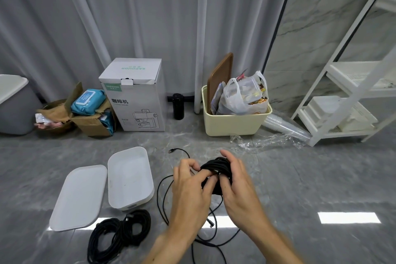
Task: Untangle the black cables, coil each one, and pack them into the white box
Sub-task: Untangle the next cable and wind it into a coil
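Both hands hold a bundle of black cable (216, 167) above the grey floor. My left hand (190, 186) pinches strands at the bundle's left side. My right hand (235, 180) curls around its right side. Loose loops of the same cable (165, 199) trail down to the floor beneath my hands, and one plug end (170, 150) lies beyond them. Two coiled black cables (120, 236) lie on the floor at the lower left. The open white box (130, 178) sits left of my hands, showing nothing inside, with its white lid (79, 197) flat beside it.
Along the curtain stand a tall white coffee machine carton (135, 94), a brown carton with blue packs (90, 109), a black bottle (178, 106) and a cream bin with bags (233, 120). A white shelf rack (347, 92) stands at the right, with plastic cups (285, 128) beside it.
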Tool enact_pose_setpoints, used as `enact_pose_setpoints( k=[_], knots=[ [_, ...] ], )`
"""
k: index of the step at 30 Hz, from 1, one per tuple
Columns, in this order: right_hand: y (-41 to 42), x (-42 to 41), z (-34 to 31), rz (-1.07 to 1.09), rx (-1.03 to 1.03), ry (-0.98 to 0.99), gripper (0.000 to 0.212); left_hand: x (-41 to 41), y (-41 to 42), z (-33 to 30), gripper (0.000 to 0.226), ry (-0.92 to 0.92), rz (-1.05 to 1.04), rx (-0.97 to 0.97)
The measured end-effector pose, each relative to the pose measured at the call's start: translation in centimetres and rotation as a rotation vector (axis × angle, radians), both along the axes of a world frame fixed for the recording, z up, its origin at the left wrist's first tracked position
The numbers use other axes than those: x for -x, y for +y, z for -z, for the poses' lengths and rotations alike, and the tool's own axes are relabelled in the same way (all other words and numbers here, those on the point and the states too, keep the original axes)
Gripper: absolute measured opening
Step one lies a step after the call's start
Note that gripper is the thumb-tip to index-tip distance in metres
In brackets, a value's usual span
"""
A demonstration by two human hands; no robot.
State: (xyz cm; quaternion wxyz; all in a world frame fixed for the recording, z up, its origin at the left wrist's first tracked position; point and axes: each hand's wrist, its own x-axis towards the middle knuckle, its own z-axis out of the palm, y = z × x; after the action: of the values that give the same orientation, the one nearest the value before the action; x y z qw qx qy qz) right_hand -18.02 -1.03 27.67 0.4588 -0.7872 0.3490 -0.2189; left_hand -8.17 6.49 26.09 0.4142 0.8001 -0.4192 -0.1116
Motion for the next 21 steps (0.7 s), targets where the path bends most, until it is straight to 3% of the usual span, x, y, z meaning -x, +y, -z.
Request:
enact_pose_setpoints(
  k=[3,6,11,14,18,21],
  knots=[
    [-0.4,0.2,0.5,0.027,-0.029,-0.013,0.049,0.3,-0.2,-0.1,0.013,-0.009,0.001,-0.015],
    [-0.6,0.4,0.9,0.09,-0.154,-0.06,0.044,0.4,-0.1,-0.8,0.019,-0.057,0.029,-0.178],
    [0.0,0.0,0.9,0.08,-0.157,-0.067,0.047,0.0,0.0,-1.6,0.031,-0.166,0.057,-0.383],
    [0.2,-0.1,0.5,0.058,-0.106,-0.062,0.05,-0.2,0.3,-1.0,0.027,-0.151,0.094,-0.261],
    [0.4,-0.1,-0.2,0.006,0.054,-0.008,0.057,-0.1,0.2,-0.2,0.024,0.046,0.09,-0.086],
    [0.1,-0.2,-0.1,0.024,0.004,0.011,0.057,0.0,0.0,-0.3,0.027,0.205,0.059,0.026]
  ],
)
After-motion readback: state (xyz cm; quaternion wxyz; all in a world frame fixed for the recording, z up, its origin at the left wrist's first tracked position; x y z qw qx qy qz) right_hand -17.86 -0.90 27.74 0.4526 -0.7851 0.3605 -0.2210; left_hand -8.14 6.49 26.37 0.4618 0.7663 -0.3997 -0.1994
